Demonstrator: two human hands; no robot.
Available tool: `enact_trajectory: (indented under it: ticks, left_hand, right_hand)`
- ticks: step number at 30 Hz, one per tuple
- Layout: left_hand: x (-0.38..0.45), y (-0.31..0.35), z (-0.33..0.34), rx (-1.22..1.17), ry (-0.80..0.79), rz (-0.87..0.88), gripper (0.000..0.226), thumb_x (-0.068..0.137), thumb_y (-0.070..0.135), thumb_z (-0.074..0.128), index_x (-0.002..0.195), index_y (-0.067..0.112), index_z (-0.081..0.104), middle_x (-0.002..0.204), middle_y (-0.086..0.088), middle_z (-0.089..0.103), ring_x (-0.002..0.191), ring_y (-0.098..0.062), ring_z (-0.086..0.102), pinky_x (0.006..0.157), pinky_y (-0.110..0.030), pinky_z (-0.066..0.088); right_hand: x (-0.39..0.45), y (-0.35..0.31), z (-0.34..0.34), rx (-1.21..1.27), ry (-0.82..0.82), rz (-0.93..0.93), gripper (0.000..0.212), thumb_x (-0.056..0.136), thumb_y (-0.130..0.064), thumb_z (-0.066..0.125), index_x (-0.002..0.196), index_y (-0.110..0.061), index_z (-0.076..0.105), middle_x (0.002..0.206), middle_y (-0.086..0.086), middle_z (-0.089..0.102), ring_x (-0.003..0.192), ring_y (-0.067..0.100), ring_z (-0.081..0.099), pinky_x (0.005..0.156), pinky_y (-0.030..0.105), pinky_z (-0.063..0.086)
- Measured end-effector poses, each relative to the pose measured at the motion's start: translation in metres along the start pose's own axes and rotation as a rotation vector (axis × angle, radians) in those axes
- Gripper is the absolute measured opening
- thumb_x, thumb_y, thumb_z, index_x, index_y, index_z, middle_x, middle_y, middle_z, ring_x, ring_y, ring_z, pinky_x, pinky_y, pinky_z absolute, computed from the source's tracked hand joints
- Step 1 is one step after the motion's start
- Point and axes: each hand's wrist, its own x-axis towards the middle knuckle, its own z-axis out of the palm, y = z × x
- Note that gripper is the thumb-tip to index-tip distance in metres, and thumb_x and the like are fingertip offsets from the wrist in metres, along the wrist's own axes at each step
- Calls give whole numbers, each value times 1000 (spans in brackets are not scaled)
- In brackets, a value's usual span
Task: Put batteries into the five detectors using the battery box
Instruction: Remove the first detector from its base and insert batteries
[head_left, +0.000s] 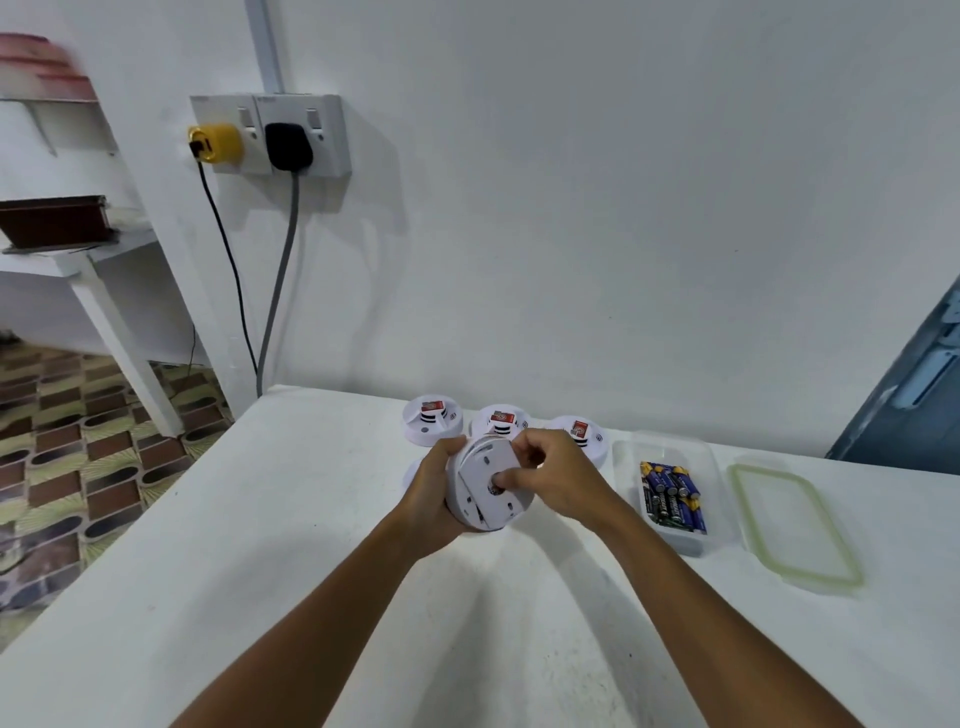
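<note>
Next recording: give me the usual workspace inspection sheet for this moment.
Surface: white table, scuffed in places.
Job's things: one detector held above the table, back facing the camera; three detectors lie behind it; part of another shows behind the left hand. Battery box open, batteries inside; its lid lies beside it.
Clutter: nothing seen.
Hands: left hand grips the detector's edge; right hand has fingers curled on its back.
Cables: yellow plug and black plug in wall sockets, cords hanging down.
Surroundings: white wall, shelves left, patterned floor.
</note>
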Motion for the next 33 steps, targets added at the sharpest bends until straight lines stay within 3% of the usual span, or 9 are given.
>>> enact_trajectory:
  ticks: [2,4,8,14,19,21,23,27,33]
  left_hand:
    - [-2,4,-1,-7,-12,0,49,94,44,33,102,19,75,107,-15,70,93,-31,63,85,-46,47]
    - [-4,10,-7,-66,-31,-7,53,95,43,29,99,18,76,102,-14,72,94,-31,63,87,-46,46]
    - [-9,26,-32,-176,67,42,46,93,43,36,111,14,66,111,-17,66,102,-35,58,89,-49,44]
    - [-10,34,-50,-162,80,51,47,93,45,34,114,16,63,115,-18,62,110,-39,53,87,-51,45]
    - [-8,31,-48,-198,49,42,45,94,42,34,117,16,63,116,-18,63,109,-37,55,91,-52,45]
    - [-6,28,-42,-204,45,41,46,93,42,36,120,15,62,117,-19,62,109,-37,55,92,-52,44]
    - [-5,24,-29,-213,38,45,45,93,42,38,120,15,61,117,-18,61,106,-36,55,91,-51,43]
    - [-2,14,1,-180,12,25,48,92,47,37,113,15,65,112,-18,65,102,-36,57,89,-49,44]
    - [19,-21,86,-177,-32,46,50,90,45,37,117,12,64,115,-20,65,105,-38,57,89,-52,44]
  right_hand:
    - [0,1,-2,76,-19,20,22,72,-4,80,67,-11,59,64,4,56,61,11,51,56,16,44]
    - [-2,4,-6,223,-33,70,17,72,-2,79,79,1,64,70,19,61,67,19,61,58,25,51]
    - [-14,18,-9,315,-123,288,28,70,1,79,93,-7,65,79,12,73,67,21,68,57,28,55]
    - [-21,40,45,233,-187,478,16,81,0,71,96,1,65,75,12,67,58,17,66,50,26,51]
    - [-23,51,63,-138,-164,387,22,67,-20,84,73,-14,63,75,1,65,58,10,58,54,20,44]
    - [-29,52,63,-365,-128,345,27,63,-33,84,72,-20,62,76,-5,64,64,10,59,57,21,43]
    - [-37,52,58,-437,-81,308,25,68,-37,80,76,-23,61,77,-7,61,71,13,59,60,21,40]
    - [-44,48,28,-195,68,218,11,79,-27,74,74,-24,64,73,-6,63,71,14,60,66,25,47]
    - [-65,51,-73,27,251,95,21,83,-8,68,72,-25,64,70,-7,63,64,13,61,57,19,42]
